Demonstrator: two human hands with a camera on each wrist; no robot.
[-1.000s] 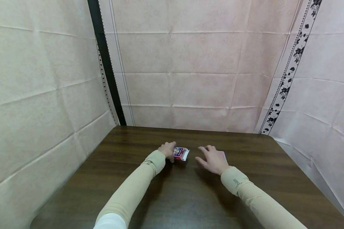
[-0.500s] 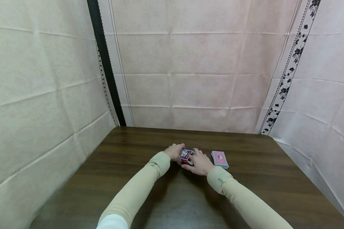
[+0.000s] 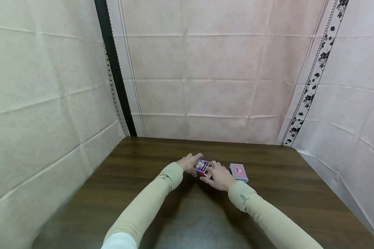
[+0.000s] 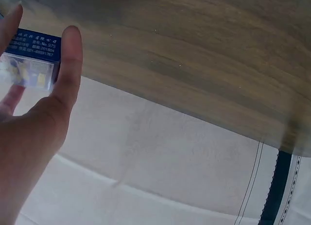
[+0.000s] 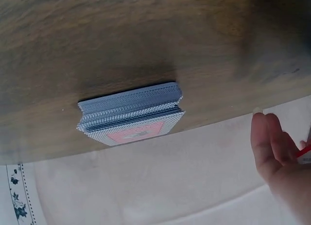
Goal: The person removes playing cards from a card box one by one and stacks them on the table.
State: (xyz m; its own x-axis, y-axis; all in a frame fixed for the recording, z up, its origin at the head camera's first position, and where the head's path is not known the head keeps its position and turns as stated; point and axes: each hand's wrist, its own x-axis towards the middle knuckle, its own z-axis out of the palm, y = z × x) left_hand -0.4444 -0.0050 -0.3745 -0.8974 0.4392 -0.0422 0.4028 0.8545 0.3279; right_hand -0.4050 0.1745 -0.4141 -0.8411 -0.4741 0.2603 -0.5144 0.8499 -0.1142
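Observation:
My left hand (image 3: 188,164) grips a small playing-card box (image 3: 201,166), printed blue and red, close over the table. In the left wrist view the thumb and fingers of that hand span the box (image 4: 38,44), whose blue side carries white lettering. From the other side my right hand (image 3: 219,177) holds the box's end, one finger lying over its top near the flap. A red edge of the box (image 5: 304,151) shows beside the right fingers in the right wrist view. The deck of cards (image 3: 238,172), pink-backed and slightly uneven, lies just right of that hand.
The dark wooden table (image 3: 118,197) extends around both arms. Behind it hangs a pale creased cloth (image 3: 218,97), with further cloth along the left and right sides. A black strip (image 3: 118,76) runs down the left back corner.
My right hand has moved left from over the deck to the box's end, uncovering the deck. The left hand has shifted slightly right with the box, which is now turned a little.

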